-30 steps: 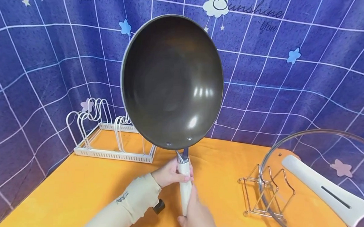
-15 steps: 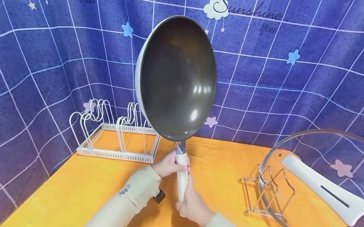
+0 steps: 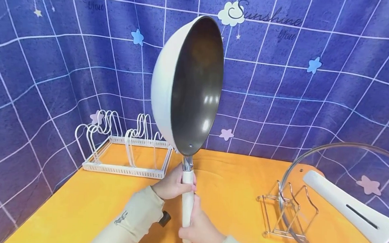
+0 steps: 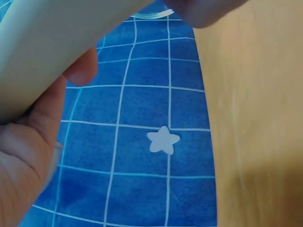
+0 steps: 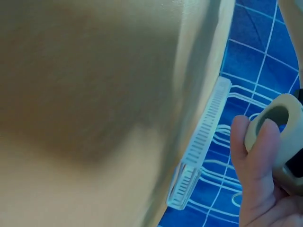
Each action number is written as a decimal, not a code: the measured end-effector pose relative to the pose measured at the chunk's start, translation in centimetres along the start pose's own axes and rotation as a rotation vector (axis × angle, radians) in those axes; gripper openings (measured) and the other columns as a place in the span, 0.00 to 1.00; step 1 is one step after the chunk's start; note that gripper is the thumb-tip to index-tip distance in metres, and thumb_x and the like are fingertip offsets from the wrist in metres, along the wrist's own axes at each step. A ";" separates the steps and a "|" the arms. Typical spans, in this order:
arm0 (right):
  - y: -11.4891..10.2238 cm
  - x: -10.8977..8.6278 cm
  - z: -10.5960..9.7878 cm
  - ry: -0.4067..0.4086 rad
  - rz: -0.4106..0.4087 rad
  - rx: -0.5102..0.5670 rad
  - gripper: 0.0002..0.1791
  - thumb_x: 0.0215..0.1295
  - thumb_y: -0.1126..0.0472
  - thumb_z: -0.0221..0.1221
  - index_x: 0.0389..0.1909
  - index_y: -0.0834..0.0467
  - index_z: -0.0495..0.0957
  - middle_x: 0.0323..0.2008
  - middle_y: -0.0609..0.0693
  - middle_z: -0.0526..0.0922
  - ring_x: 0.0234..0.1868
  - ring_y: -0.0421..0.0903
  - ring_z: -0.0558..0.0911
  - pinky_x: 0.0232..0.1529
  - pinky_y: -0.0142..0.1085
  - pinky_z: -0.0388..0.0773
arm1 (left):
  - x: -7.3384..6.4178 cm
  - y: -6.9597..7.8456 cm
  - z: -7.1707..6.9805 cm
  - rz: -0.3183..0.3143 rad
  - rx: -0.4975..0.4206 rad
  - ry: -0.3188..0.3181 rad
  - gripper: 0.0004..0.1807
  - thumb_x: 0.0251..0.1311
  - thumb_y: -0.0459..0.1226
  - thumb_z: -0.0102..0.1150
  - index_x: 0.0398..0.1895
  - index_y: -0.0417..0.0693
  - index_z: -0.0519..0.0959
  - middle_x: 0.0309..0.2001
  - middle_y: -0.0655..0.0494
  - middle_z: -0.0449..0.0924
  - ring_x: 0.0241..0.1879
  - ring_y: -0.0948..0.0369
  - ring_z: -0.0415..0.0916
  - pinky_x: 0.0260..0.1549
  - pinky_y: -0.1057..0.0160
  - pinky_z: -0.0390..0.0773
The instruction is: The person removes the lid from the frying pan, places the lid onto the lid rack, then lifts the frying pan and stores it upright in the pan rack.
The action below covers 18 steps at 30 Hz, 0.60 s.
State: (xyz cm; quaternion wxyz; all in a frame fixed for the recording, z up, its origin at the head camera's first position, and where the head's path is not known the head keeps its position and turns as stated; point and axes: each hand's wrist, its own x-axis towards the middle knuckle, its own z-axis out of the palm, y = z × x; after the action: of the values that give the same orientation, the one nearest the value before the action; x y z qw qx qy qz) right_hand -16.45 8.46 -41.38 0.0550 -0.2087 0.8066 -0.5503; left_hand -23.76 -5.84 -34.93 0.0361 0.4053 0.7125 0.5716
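Note:
A deep frying pan (image 3: 197,89), dark inside and white outside, is held upright above the table in the head view, its opening angled to the right. My left hand (image 3: 173,185) grips the upper part of its white handle (image 3: 187,203), just below the metal neck. Lower down, my right hand (image 3: 201,229) holds the handle near its end. The left wrist view has the handle (image 4: 61,42) crossing close up, with the left hand (image 4: 28,156) beneath it. In the right wrist view, the right hand (image 5: 260,175) has fingers at the handle's looped end (image 5: 284,111).
A white dish rack (image 3: 125,170) with wire dividers stands at the back left. On the right, a glass lid (image 3: 286,174) stands in a small metal wire rack (image 3: 285,231), and a long white slotted piece (image 3: 349,209) overlaps it. A patterned blue curtain (image 3: 279,85) hangs behind the orange table (image 3: 233,194).
The pan has turned about its handle, from facing me to facing right, so more of its white outside shows. Both hands stay on the handle, which has shifted slightly left.

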 end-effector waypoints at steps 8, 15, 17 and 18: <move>-0.8 0.1 0.6 -0.065 -0.109 0.104 0.56 0.40 0.73 0.61 0.68 0.63 0.36 0.44 0.60 0.67 0.35 0.44 0.75 0.29 0.32 0.79 | -0.7 0.1 0.2 0.055 -0.175 0.045 0.21 0.46 0.22 0.54 0.43 0.27 0.59 0.27 0.58 0.73 0.26 0.64 0.75 0.30 0.63 0.79; -1.1 0.0 0.3 -0.130 -0.071 0.119 0.59 0.42 0.71 0.61 0.70 0.59 0.32 0.43 0.60 0.67 0.23 0.39 0.75 0.15 0.33 0.78 | -0.8 -0.1 -0.9 0.153 -0.294 -0.051 0.21 0.45 0.21 0.52 0.40 0.24 0.54 0.23 0.38 0.75 0.25 0.63 0.79 0.29 0.58 0.82; -1.2 0.0 0.3 -0.135 -0.100 0.106 0.57 0.41 0.72 0.61 0.69 0.61 0.35 0.47 0.61 0.65 0.32 0.41 0.75 0.26 0.31 0.79 | -0.8 0.2 -1.2 0.161 -0.302 -0.072 0.19 0.45 0.22 0.51 0.38 0.23 0.55 0.23 0.30 0.72 0.25 0.62 0.80 0.29 0.57 0.82; -1.2 0.0 0.3 -0.140 -0.113 0.103 0.56 0.41 0.72 0.61 0.69 0.62 0.36 0.50 0.62 0.64 0.36 0.43 0.75 0.33 0.32 0.79 | -0.8 0.3 -1.4 0.159 -0.301 -0.077 0.18 0.46 0.22 0.51 0.37 0.23 0.56 0.23 0.29 0.72 0.25 0.62 0.81 0.29 0.57 0.82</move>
State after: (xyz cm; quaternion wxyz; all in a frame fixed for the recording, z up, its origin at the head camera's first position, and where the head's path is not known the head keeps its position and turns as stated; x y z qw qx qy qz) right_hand -16.01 7.79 -40.39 0.0909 -0.2886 0.7584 -0.5773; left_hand -23.75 -7.44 -34.53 0.0785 0.4721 0.5826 0.6569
